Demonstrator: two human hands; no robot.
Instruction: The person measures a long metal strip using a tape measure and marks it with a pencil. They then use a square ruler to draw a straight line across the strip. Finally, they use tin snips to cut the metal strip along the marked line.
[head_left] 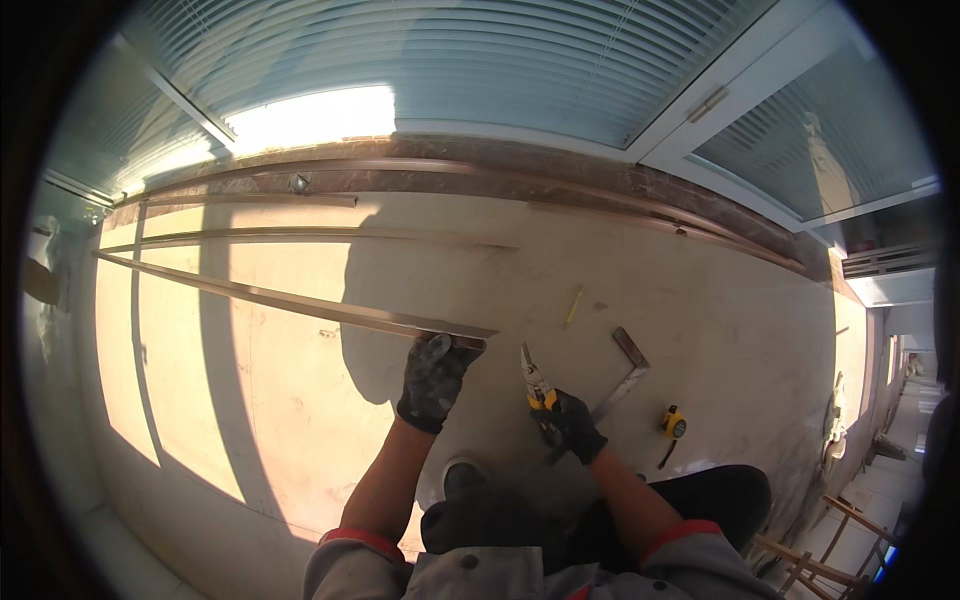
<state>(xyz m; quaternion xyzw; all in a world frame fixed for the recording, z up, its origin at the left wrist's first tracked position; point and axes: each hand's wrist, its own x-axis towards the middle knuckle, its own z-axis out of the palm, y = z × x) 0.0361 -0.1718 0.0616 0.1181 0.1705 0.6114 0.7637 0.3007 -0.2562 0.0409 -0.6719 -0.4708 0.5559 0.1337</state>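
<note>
My left hand [433, 378], in a dark work glove, is closed round the near end of a long thin metal trim strip [300, 304]. The strip slants away to the far left, and its far end reaches the floor there. In my gloved right hand [570, 422] is a pair of tin snips [535, 380] with yellow handles. Their blades point up and away, a little to the right of the strip's end, and do not touch it. A try square [630, 372] lies on the floor just past my right hand, its lower part partly hidden by the hand.
A yellow-and-black tape measure [674, 424] sits right of my right hand. A thin yellow pencil-like stick [574, 305] lies ahead. More long strips [330, 236] lie across the floor and along the base of the glazed wall [500, 60]. Wooden framing [830, 560] stands at lower right.
</note>
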